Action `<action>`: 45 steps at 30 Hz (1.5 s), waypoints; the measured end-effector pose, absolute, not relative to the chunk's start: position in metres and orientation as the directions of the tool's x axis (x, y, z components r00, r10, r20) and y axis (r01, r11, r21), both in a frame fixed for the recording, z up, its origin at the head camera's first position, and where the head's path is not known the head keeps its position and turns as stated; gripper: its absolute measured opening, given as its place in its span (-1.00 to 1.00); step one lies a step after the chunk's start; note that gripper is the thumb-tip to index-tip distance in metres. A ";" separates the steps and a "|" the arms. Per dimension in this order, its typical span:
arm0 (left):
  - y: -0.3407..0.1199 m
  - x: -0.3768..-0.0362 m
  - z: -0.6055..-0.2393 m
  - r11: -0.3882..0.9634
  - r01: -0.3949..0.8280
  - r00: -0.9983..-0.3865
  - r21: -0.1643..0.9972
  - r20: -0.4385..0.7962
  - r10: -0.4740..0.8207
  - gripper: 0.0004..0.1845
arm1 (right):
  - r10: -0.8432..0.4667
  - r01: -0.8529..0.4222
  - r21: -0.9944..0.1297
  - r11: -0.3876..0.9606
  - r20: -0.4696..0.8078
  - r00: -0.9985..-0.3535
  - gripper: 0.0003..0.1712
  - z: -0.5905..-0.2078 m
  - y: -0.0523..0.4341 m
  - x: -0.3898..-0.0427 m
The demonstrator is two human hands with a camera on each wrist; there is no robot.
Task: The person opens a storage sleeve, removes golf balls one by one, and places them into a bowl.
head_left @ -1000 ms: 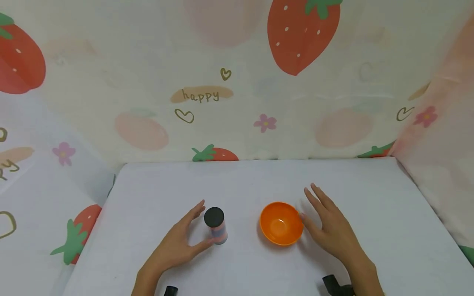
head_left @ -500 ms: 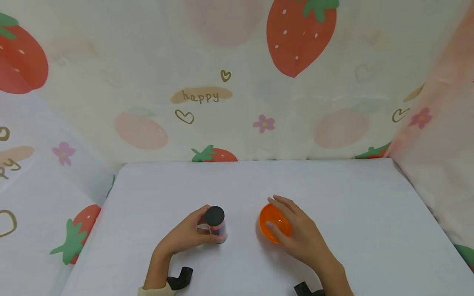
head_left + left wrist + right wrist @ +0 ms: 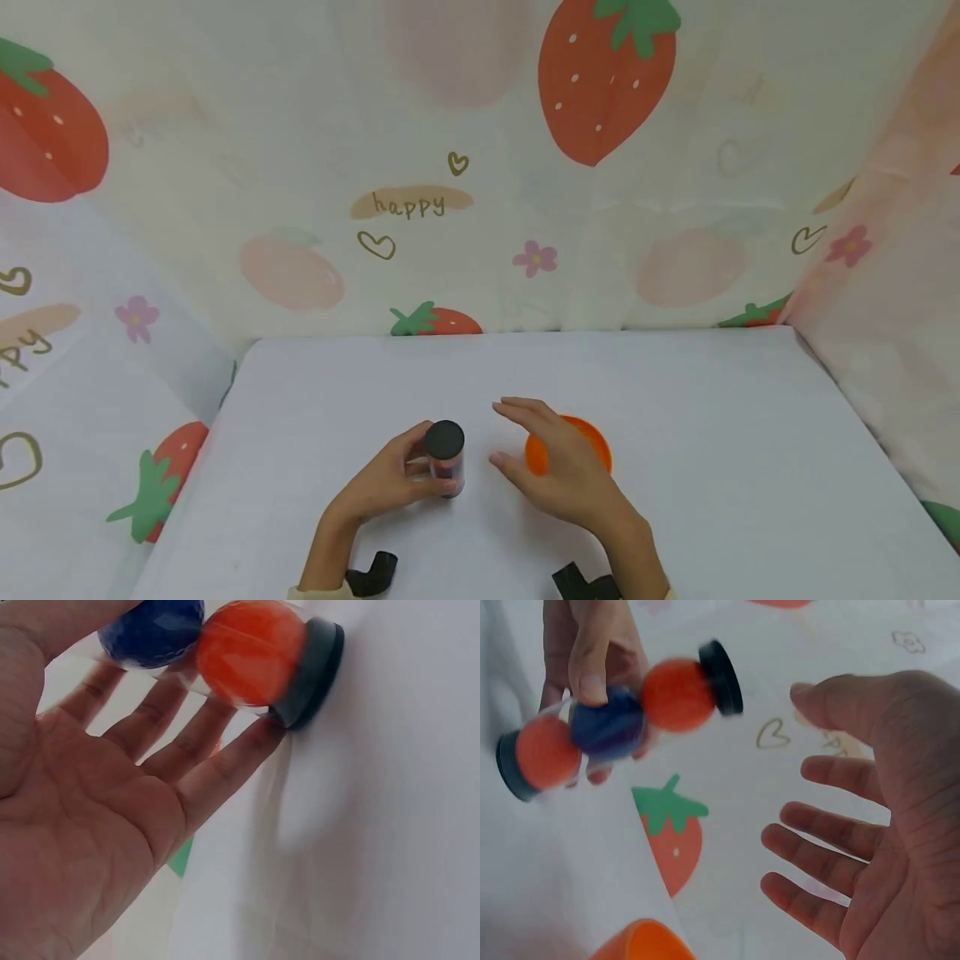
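Observation:
A clear tube (image 3: 446,450) with black caps at both ends stands upright near the front of the white table (image 3: 675,400). In the right wrist view the tube (image 3: 615,724) holds an orange ball, a blue ball and another orange ball. My left hand (image 3: 390,482) grips it from the left, thumb and fingers curled round its side (image 3: 592,652). The left wrist view shows the tube (image 3: 225,649) against my left hand's fingers (image 3: 180,750). My right hand (image 3: 551,471) hovers open, fingers spread, just right of the tube and partly over an orange bowl (image 3: 594,439).
The orange bowl (image 3: 641,943) looks empty and sits right of the tube. Strawberry-print cloth (image 3: 480,167) walls the table at the back and on both sides. Black wrist camera mounts (image 3: 371,575) show at the bottom edge.
My left hand has closed round the tube. My right hand has swung left from beside the bowl, across it, towards the tube.

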State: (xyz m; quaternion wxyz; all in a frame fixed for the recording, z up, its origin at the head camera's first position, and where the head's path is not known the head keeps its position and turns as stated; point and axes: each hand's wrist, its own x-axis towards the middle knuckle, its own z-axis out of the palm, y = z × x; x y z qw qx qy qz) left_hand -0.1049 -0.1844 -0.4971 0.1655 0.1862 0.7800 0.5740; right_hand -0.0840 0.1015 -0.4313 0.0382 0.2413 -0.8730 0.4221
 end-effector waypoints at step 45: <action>-0.164 -0.057 -0.406 0.794 0.432 -0.900 0.428 0.255 0.352 -0.37 | -0.481 -0.603 -0.762 0.235 0.448 -0.753 -0.48 -0.412 0.097 -0.071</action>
